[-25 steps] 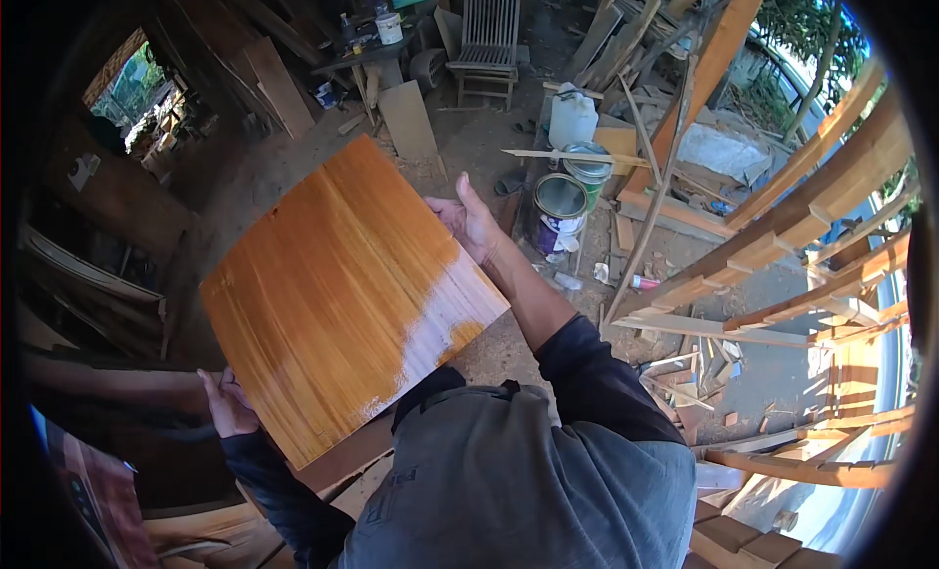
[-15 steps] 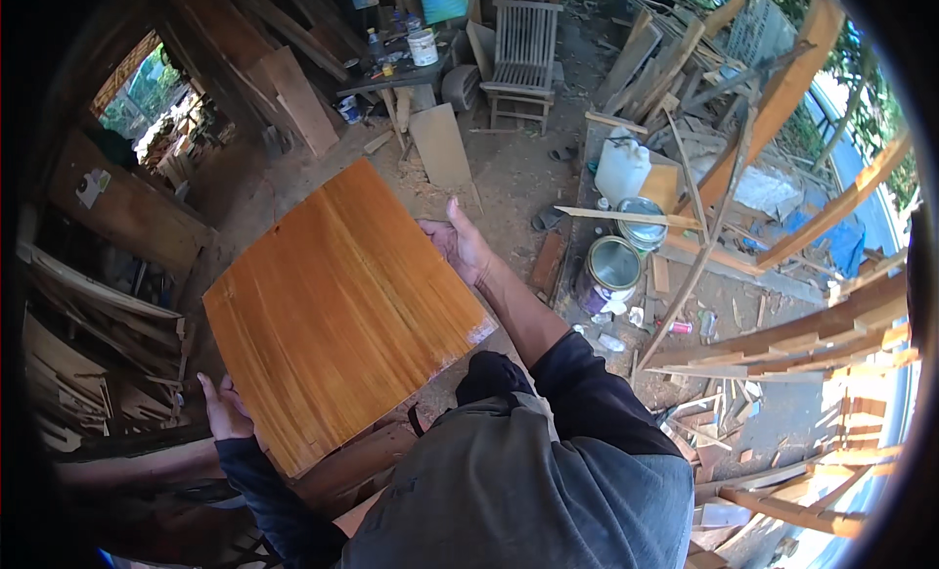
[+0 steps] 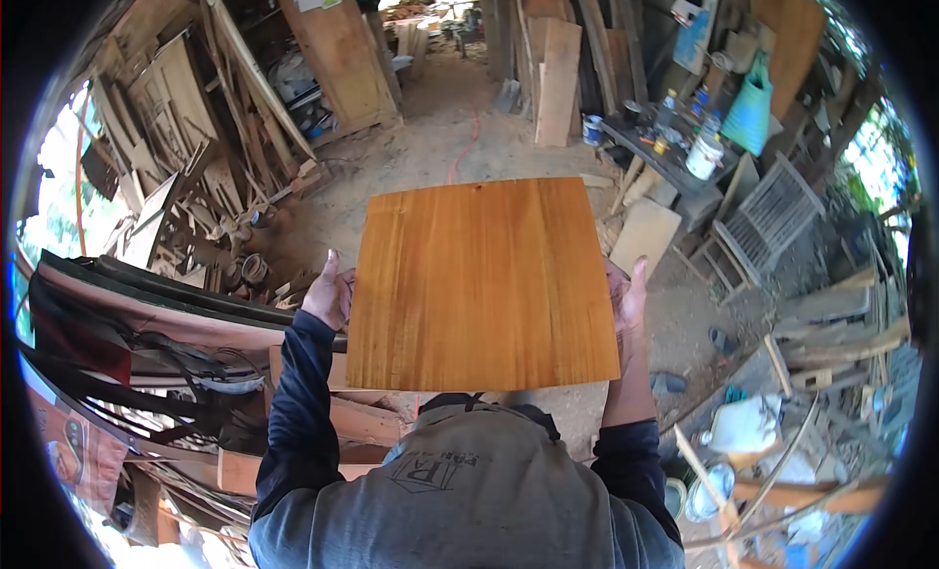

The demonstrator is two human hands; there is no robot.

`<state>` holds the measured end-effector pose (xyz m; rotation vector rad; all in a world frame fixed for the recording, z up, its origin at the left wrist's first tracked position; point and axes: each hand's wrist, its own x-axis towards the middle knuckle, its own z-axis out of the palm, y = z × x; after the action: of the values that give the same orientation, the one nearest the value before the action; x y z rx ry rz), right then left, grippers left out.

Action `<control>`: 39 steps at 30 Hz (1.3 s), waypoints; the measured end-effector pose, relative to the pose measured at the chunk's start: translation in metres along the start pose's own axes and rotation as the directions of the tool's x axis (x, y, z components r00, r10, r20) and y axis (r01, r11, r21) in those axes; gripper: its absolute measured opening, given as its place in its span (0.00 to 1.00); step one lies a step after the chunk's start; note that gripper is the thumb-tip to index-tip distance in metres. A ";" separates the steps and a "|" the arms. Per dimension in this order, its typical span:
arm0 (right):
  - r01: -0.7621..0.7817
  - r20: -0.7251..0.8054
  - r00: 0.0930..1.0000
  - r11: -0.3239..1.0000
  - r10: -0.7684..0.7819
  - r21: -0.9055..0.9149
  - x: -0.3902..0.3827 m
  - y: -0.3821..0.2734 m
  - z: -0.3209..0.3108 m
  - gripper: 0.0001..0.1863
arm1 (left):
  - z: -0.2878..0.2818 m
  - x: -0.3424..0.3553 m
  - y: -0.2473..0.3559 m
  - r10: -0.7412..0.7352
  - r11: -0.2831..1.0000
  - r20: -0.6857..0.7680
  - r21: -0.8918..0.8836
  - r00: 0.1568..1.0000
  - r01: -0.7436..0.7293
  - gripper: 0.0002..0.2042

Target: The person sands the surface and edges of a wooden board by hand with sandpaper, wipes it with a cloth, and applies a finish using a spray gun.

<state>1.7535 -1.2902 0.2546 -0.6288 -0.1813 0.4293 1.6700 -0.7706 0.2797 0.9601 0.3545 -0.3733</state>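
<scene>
A broad, orange-brown wooden panel [image 3: 484,285] with a glossy grain is held out level in front of my body. At its left edge, my left hand [image 3: 331,293] grips it, thumb up and fingers partly hidden beneath. My right hand [image 3: 629,293] holds the opposite edge the same way, thumb raised beside the wood. The panel's underside is hidden.
Scrap boards [image 3: 156,138] lean in heaps at the left. A dark bench [image 3: 665,153] with bottles and a white bucket [image 3: 704,156] stands far right, near a slatted wooden chair [image 3: 768,222]. A white jug [image 3: 745,424] and cans sit at lower right.
My view and body have turned left. The panel, tilted before, is now squared up in front of me, still held by both hands.
</scene>
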 end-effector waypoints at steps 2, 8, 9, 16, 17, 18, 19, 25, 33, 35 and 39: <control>-0.040 -0.093 0.995 0.996 0.033 -0.076 0.031 -0.015 -0.014 0.52 | 0.000 0.019 -0.005 0.010 0.999 -0.064 -0.049 0.998 -0.013 0.45; -0.118 -0.105 0.989 0.981 0.103 -0.152 0.128 -0.058 -0.062 0.51 | 0.019 0.089 0.015 0.035 0.999 -0.153 0.024 0.988 -0.032 0.45; -0.133 -0.117 0.987 0.972 0.112 -0.192 0.150 -0.059 -0.079 0.51 | 0.017 0.101 0.023 0.069 0.997 -0.196 -0.002 0.978 -0.071 0.45; -0.258 0.245 0.929 0.960 0.278 -0.111 0.317 -0.054 -0.120 0.50 | -0.040 0.210 0.073 0.063 0.998 -0.208 0.008 0.976 -0.062 0.42; -0.249 0.231 0.932 0.957 0.278 -0.147 0.346 -0.055 -0.119 0.50 | -0.050 0.230 0.084 0.076 0.997 -0.188 -0.008 0.979 -0.079 0.42; -0.319 0.393 0.857 0.942 0.332 -0.101 0.375 -0.050 -0.102 0.49 | -0.060 0.246 0.100 0.091 0.995 -0.171 -0.024 0.981 -0.097 0.41; -0.339 0.407 0.842 0.934 0.355 -0.113 0.400 -0.039 -0.084 0.49 | -0.071 0.261 0.117 0.106 0.993 -0.189 -0.041 0.976 -0.115 0.41; -0.246 0.070 0.961 0.940 0.269 -0.235 0.550 -0.022 -0.083 0.50 | -0.111 0.338 0.212 0.150 0.979 -0.155 -0.111 0.976 -0.168 0.40; -0.344 0.050 0.933 0.925 0.356 -0.164 0.755 0.015 -0.091 0.54 | -0.171 0.417 0.297 0.144 0.972 -0.337 -0.131 0.931 -0.197 0.39; -0.429 0.366 0.801 0.881 0.473 -0.201 0.811 0.029 -0.089 0.54 | -0.186 0.440 0.318 0.170 0.958 -0.429 -0.137 0.887 -0.250 0.39; -0.435 0.273 0.838 0.880 0.473 -0.189 0.935 0.062 -0.097 0.54 | -0.238 0.484 0.357 0.269 0.929 -0.415 -0.125 0.869 -0.348 0.39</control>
<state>2.5993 -0.8846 0.1722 -0.7215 -0.3638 0.9912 2.2295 -0.4571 0.1939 0.8756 0.5802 0.1551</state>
